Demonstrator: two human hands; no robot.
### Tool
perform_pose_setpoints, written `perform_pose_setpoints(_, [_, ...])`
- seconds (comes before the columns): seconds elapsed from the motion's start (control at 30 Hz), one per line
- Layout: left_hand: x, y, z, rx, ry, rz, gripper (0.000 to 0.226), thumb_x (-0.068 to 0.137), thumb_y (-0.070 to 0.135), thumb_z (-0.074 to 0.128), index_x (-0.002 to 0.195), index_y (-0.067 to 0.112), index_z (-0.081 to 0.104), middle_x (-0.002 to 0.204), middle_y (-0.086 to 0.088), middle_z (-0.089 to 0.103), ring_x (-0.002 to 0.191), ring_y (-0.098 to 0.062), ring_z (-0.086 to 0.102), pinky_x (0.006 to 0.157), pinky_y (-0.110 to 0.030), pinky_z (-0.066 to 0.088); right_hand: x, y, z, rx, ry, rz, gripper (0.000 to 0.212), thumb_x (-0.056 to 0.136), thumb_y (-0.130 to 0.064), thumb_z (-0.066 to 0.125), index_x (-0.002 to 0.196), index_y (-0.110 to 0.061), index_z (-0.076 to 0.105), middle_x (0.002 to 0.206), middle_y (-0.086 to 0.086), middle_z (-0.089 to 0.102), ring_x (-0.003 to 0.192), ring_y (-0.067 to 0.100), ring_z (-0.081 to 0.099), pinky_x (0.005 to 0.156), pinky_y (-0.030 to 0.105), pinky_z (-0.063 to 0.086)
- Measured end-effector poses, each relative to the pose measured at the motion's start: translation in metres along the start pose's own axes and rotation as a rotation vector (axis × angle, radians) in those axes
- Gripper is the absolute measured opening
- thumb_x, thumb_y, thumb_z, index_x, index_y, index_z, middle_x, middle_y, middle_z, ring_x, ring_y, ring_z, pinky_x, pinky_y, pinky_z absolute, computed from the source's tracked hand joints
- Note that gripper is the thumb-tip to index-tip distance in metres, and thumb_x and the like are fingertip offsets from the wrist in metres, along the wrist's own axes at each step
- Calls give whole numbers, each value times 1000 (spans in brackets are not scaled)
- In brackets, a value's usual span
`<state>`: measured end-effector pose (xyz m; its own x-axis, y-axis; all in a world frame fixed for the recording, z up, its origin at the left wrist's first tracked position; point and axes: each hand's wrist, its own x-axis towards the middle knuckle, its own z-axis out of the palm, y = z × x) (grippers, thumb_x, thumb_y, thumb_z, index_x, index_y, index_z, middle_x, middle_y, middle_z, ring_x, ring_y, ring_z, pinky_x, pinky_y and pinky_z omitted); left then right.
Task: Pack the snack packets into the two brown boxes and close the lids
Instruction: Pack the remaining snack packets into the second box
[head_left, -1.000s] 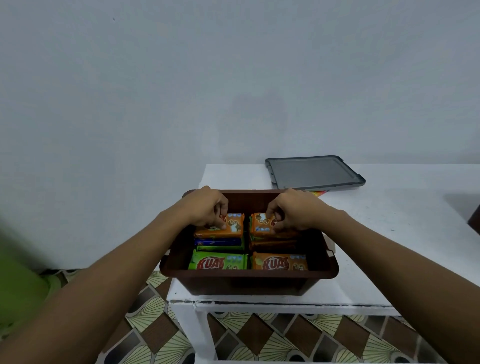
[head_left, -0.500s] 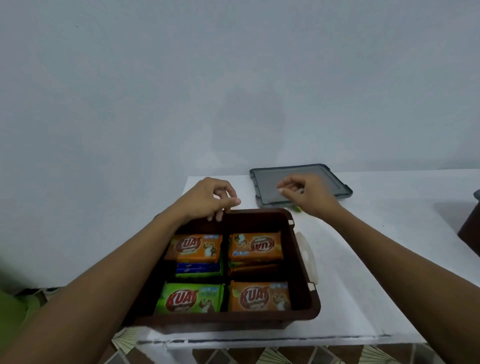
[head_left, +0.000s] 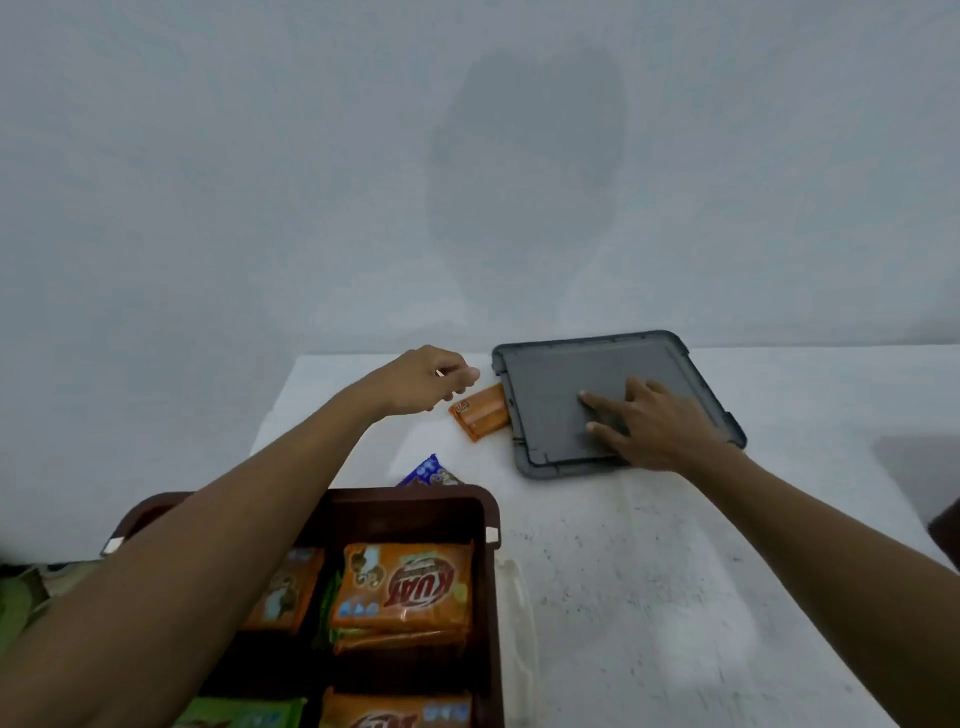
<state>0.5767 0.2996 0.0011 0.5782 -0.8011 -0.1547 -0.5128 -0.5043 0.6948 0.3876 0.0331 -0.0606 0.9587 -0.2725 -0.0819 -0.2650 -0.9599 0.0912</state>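
Note:
A brown box (head_left: 485, 512) stands open at the lower left of the white table, filled with orange snack packets (head_left: 408, 590) and a green packet (head_left: 244, 714). A grey lid (head_left: 566, 369) lies flat at the back of the table. My right hand (head_left: 657, 423) rests on it with the fingers spread. My left hand (head_left: 428, 379) hovers over the table left of the lid, fingers curled and holding nothing. Just below that hand an orange packet (head_left: 480, 413) lies partly tucked under the lid's left edge. A blue packet (head_left: 428, 473) peeks out behind the box.
The white table (head_left: 649, 571) meets a plain grey wall at the back. A translucent white clip (head_left: 517, 613) hangs on the box's right side. A dark object (head_left: 948, 525) shows at the right edge.
Both hands have left the box and moved toward the back of the table. My right hand has landed on the grey lid. The view has shifted forward, revealing the loose orange and blue packets.

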Motion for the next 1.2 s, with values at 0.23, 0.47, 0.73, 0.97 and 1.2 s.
perform_pose_setpoints(0.23, [32, 12, 9, 108, -53, 25, 41, 100, 44, 41, 107, 12, 65, 108, -3, 66, 98, -19, 62, 78, -30, 51, 19, -9, -5, 155, 206, -34, 76, 83, -76, 20, 114, -19, 60, 141, 6, 48, 125, 26, 47, 100, 47, 40])
perform_pose_setpoints(0.47, [49, 14, 21, 145, -71, 8, 30, 102, 42, 38, 101, 23, 62, 121, -7, 63, 108, -22, 57, 93, -41, 50, 49, -43, -3, 164, 1, -232, 66, 87, -77, 24, 146, -53, 10, 162, 1, 8, 147, 30, 9, 113, 60, 18])
perform_pose_setpoints(0.73, [52, 0, 36, 176, -67, -56, 35, 96, 46, 50, 116, 20, 63, 121, 0, 60, 108, -17, 58, 86, -31, 47, 31, -31, 10, 108, 23, -46, 71, 73, -88, 18, 138, -59, 12, 153, 7, 23, 136, 39, 27, 102, 67, 25])
perform_pose_setpoints(0.97, [60, -3, 51, 509, -114, -84, 62, 80, 37, 76, 131, 21, 45, 126, -4, 56, 98, -16, 56, 84, -30, 51, -11, 3, 20, 123, 48, 64, 82, 66, -95, 9, 139, -58, 14, 153, 2, 21, 137, 35, 26, 103, 62, 29])
perform_pose_setpoints(1.2, [58, 5, 43, -286, -167, -279, 34, 95, 38, 46, 125, 23, 50, 114, -6, 64, 91, -17, 66, 73, -28, 54, -24, 13, 17, 139, 12, 145, 89, 60, -96, 21, 137, -54, 17, 150, 5, 24, 135, 34, 30, 100, 58, 34])
